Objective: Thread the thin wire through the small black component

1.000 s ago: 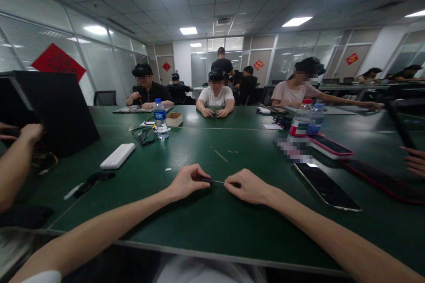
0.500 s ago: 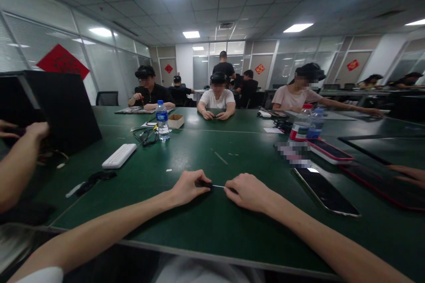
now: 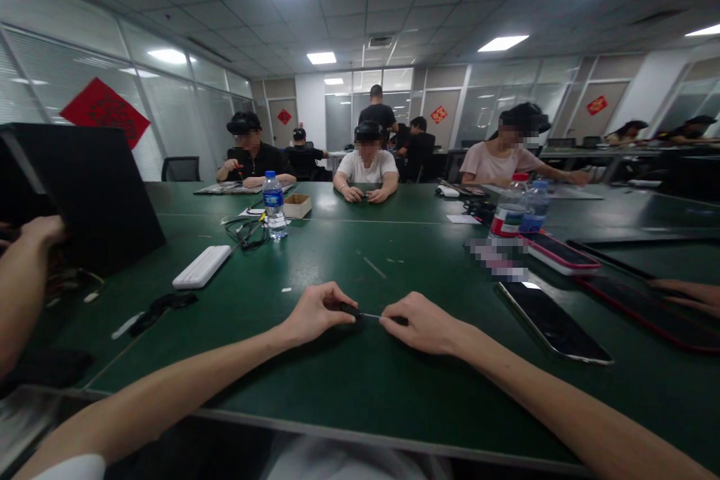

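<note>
Over the green table (image 3: 337, 382), my left hand (image 3: 315, 312) pinches the black handle of a small screwdriver (image 3: 351, 310). Its thin metal shaft points right and ends at the fingers of my right hand (image 3: 419, 321). Those fingers are closed in a pinch around the tip. A dark patch shows between them, but whether it is a small part or shadow I cannot make out. Both hands are low over the table, close together.
A smartphone (image 3: 554, 322) lies right of my right hand, with a pink-edged phone (image 3: 559, 251) and bottles (image 3: 509, 214) behind. Left are a white power strip (image 3: 202, 267), black strap (image 3: 160, 311), water bottle (image 3: 274, 206) and black computer case (image 3: 106, 195). Co-workers sit opposite and alongside.
My left hand has tilted slightly, and more of the black handle now shows. My right hand has barely moved. A co-worker's arm on the far right has drawn back.
</note>
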The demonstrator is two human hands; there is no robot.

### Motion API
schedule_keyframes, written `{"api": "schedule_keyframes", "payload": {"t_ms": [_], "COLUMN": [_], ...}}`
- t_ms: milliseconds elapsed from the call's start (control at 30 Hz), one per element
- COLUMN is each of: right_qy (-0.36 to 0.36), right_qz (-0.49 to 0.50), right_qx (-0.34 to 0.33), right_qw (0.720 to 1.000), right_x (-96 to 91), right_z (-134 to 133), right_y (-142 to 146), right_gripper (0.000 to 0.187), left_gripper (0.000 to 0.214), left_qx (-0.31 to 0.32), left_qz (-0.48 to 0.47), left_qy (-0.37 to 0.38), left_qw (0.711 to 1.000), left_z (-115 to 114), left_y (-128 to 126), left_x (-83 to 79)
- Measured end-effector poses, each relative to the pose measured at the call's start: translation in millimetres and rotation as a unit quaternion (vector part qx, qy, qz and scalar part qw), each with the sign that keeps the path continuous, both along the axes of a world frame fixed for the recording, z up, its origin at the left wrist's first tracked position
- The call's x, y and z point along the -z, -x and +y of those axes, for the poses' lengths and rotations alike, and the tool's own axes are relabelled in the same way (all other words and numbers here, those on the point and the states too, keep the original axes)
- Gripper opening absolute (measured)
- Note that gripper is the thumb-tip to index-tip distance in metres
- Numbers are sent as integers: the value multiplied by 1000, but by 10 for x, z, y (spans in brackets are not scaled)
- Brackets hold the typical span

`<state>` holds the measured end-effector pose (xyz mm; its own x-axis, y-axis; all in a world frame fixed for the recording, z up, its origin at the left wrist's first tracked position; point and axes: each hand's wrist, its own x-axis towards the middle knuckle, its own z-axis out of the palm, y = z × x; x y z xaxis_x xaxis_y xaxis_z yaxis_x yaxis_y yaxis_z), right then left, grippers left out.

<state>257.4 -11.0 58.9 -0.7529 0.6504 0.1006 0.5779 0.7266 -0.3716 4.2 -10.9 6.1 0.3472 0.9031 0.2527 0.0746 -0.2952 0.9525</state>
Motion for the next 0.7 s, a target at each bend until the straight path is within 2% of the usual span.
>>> {"api": "schedule_keyframes", "payload": {"t_ms": [300, 433, 567, 700], "right_qy": [57, 40, 35, 27], "right_qz": [50, 49, 55, 50], "right_qx": [2, 1, -40, -43], "right_qw": [997, 998, 997, 997], "right_x": [74, 41, 39, 20], "right_z": [51, 6, -91, -92], "right_y": [-37, 30, 126, 85], "right_gripper": [42, 41, 40, 40], "left_gripper": [36, 37, 38, 35], "left_qx": [-7, 13, 48, 41], "left_qz": [-74, -89, -73, -49], "left_qy": [40, 40, 22, 3], "left_qw": [996, 995, 996, 998], "left_z": [15, 28, 13, 19], "left_y": [-12, -45, -104, -82], "left_x": [-17, 6, 5, -14]}}
